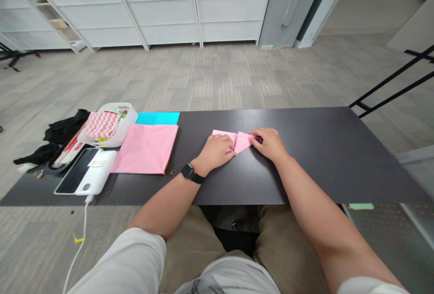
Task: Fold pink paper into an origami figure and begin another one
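I count two hands, one left hand (217, 151) and one right hand (269, 144), and one piece of folded pink paper (243, 142) at them. One watch (187, 171) is on a wrist. On the one dark table (325, 154) I see one pink stack (145, 149), one blue sheet (158, 118), one white basket (127, 132), one striped packet (101, 124), one phone (76, 174) and one white power bank (97, 175), plus one white cable (83, 226) with one yellow tag (79, 240). The black cloths (64, 126) I can't count for sure.

Creased matt paper (243, 142), smooth tabletop (318, 149), plastic basket (128, 130)
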### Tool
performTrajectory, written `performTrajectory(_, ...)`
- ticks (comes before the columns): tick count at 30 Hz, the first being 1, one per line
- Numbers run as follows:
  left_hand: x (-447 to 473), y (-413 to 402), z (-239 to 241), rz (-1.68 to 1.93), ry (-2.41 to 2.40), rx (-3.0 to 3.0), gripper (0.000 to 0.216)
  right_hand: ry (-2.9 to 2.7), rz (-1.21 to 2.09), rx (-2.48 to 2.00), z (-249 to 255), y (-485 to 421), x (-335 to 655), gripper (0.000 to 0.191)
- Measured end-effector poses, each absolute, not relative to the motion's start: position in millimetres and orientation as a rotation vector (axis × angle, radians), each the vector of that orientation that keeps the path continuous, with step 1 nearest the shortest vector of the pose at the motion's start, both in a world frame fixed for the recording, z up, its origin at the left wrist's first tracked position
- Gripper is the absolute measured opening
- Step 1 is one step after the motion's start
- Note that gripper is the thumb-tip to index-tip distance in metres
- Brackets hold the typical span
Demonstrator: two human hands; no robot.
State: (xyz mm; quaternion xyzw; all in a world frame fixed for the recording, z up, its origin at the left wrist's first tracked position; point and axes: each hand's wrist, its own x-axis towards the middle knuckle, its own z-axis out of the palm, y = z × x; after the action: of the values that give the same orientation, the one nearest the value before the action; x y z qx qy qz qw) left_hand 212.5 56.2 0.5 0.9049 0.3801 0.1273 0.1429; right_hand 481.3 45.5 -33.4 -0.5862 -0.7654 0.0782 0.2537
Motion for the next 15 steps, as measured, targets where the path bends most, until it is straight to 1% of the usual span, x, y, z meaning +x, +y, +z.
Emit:
performTrajectory(13,217.8,55.3,1.7,0.367,1.131,2.625,0.027,-2.088,0.195,-1.609,-31.1,44.9,479.1,0.021)
performTrajectory(15,217.9,55.3,-0.5,0.377,1.145,2.619,0.034,-2.089,0.189,-1.614,-31.7,45.5,478.6,0.021)
